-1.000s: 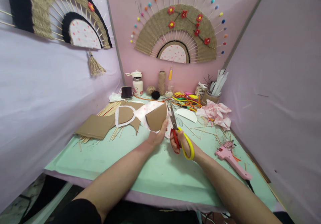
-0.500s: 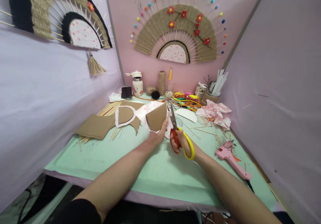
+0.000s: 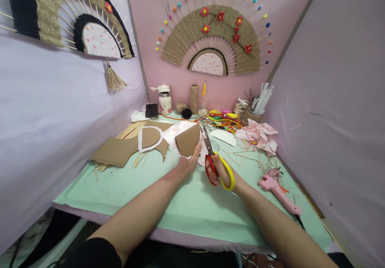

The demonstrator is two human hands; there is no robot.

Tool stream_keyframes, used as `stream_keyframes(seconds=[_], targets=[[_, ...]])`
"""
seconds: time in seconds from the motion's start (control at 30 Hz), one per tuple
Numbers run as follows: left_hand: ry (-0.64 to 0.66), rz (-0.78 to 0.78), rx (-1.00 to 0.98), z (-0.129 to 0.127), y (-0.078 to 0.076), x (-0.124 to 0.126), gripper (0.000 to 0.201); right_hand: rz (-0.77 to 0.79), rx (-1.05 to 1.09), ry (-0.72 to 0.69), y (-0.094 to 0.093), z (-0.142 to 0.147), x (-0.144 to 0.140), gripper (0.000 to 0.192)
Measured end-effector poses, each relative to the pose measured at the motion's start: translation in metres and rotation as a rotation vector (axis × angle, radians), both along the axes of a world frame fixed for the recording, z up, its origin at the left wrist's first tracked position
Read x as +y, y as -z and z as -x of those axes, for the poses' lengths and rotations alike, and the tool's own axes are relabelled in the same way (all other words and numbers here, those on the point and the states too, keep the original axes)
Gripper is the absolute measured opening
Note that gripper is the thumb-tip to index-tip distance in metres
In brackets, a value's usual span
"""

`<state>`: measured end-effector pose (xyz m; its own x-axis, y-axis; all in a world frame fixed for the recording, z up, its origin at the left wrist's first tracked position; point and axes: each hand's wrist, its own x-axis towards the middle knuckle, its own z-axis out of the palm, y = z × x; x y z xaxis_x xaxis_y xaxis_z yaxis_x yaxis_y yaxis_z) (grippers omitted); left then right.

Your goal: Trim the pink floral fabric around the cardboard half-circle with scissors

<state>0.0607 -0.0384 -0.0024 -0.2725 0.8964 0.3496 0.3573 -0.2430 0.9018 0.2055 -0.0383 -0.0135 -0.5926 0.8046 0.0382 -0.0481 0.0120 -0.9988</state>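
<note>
Right hand (image 3: 221,171) closed through the handles of the scissors (image 3: 214,160), blades pointing away toward the desk's far edge. Left hand (image 3: 188,162) pinches the cardboard piece (image 3: 187,141) mid-desk, its edge just left of the blades, fabric (image 3: 177,134) behind.

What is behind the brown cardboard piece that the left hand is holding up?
Behind the cardboard piece held by the left hand lies white fabric with pink dots; only its edges show, since the cardboard covers its middle. The scissors in the right hand stand beside it.
</note>
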Motion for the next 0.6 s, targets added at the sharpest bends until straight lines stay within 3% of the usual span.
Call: stream_keyframes(seconds=[0.27,0.6], targets=[[-0.018,0.02,-0.015,-0.0001,0.0008,0.0001,0.044,-0.006,-0.008,0.007,-0.0017,-0.001,-0.0011,0.056],[-0.103,0.123,-0.196,-0.0018,0.002,0.0042,0.046,-0.001,-0.075,0.034,-0.0045,0.0019,-0.0028,0.064]])
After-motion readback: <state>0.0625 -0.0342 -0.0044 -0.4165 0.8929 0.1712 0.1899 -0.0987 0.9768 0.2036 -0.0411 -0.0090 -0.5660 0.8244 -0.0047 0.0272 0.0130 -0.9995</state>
